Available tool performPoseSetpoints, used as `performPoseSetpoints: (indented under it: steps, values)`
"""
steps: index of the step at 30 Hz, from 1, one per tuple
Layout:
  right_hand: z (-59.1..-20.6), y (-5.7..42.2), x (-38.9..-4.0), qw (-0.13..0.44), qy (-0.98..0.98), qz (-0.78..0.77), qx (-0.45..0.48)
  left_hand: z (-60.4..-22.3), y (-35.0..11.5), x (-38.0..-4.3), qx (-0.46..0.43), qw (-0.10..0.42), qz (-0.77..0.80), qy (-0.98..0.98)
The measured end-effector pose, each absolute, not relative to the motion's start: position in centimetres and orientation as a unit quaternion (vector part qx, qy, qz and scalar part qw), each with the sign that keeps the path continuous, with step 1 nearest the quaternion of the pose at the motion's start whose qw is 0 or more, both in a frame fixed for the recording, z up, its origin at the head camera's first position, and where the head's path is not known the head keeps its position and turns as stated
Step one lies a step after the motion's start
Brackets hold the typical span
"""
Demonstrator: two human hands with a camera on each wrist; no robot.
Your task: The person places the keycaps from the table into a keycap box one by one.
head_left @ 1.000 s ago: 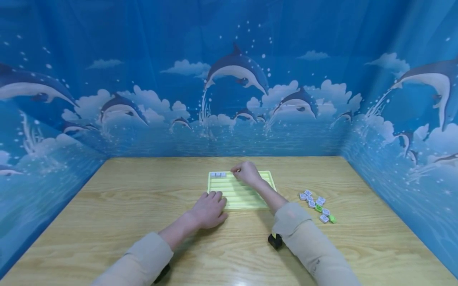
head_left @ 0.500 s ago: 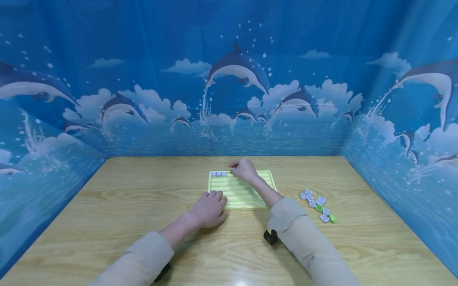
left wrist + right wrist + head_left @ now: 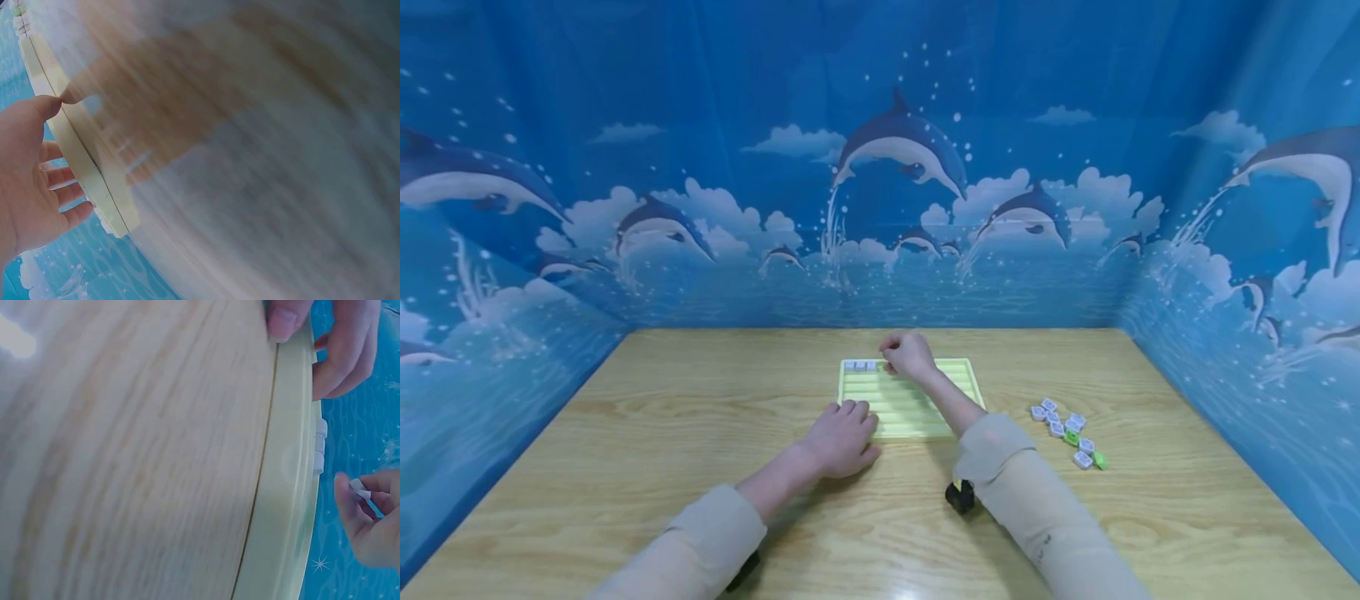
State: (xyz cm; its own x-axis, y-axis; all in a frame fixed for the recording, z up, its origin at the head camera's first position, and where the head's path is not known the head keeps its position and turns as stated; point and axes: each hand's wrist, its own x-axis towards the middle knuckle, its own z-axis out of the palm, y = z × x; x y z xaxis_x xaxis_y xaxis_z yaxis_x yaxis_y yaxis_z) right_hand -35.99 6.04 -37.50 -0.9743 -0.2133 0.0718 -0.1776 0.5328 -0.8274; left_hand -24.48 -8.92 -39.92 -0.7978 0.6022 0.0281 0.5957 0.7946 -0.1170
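Note:
A pale yellow-green ridged tray (image 3: 913, 414) lies on the table. My left hand (image 3: 841, 437) holds its front left corner; in the left wrist view the thumb (image 3: 47, 106) is at the front edge and the fingers reach over the tray. Several white tiles (image 3: 860, 366) sit side by side in the far left of its back row. Just right of them, my right hand (image 3: 912, 357) is above the back rim. In the right wrist view that hand pinches a small white tile (image 3: 359, 487) between thumb and fingers; its face cannot be made out.
Several loose white tiles (image 3: 1056, 429) lie scattered on the wooden table (image 3: 700, 400) right of the tray, with green tiles (image 3: 1071, 437) among them. A blue dolphin-print curtain (image 3: 880, 283) encloses the table's back and sides. A black wrist device (image 3: 960, 497) hangs below the right sleeve.
My right hand has shifted slightly left along the tray's back rim, and its forearm has swung left. The left hand stays on the tray corner. The loose tiles lie as before.

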Motion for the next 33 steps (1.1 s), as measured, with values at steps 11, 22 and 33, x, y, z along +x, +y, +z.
performPoseSetpoints:
  steps: [11, 22, 33]
  values:
    - [-37.6, 6.3, -36.8, 0.089, 0.816, -0.567, -0.071, -40.1, -8.9, -24.6, -0.312, 0.034, 0.057, -0.948]
    - [-37.9, 6.9, -37.0, 0.016, 0.902, -0.415, -0.116, -40.0, -8.9, -24.5, -0.312, 0.030, 0.053, -0.948]
    - [-38.2, 6.8, -37.3, 0.035, 0.900, -0.422, -0.107, -39.9, -8.9, -24.5, -0.311, 0.023, 0.051, -0.949]
